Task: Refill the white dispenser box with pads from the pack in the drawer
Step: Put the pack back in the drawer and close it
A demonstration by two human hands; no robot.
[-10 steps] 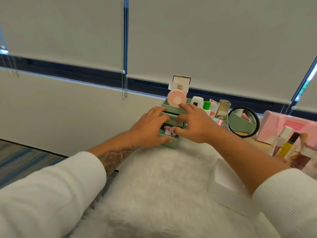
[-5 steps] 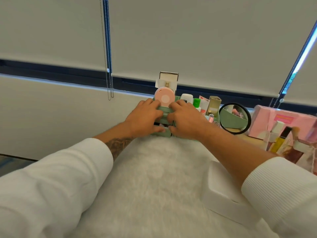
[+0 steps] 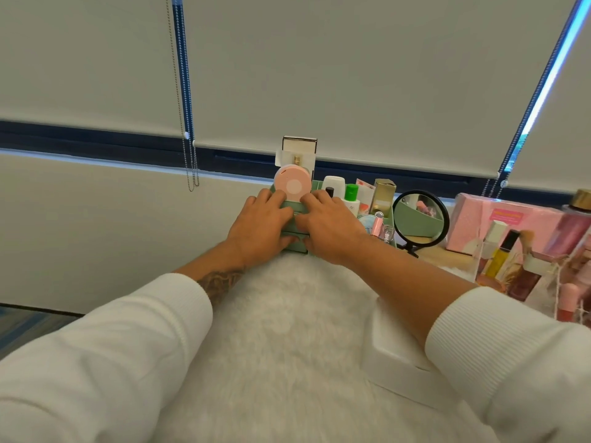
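The fur mat (image 3: 287, 330) lies open up to the green organizer (image 3: 295, 248); bottles (image 3: 349, 195) and a round mirror (image 3: 420, 215) crowd its right.

Left hand (image 3: 257, 230): pressed flat on my green drawer unit (image 3: 296, 245).
Right hand (image 3: 331, 230): likewise, just beside.
White dispenser box (image 3: 391, 359): under my right forearm.

White dispenser box (image 3: 391, 356) sits on the near right of the fluffy white mat (image 3: 287, 330). It's a plain, glossy rectangle with rounded edges, lying flat, its right end hidden. At the mat's far edge stands the small green drawer unit (image 3: 295, 243), upright and mostly covered, and the drawer fronts that show sit flush and closed.
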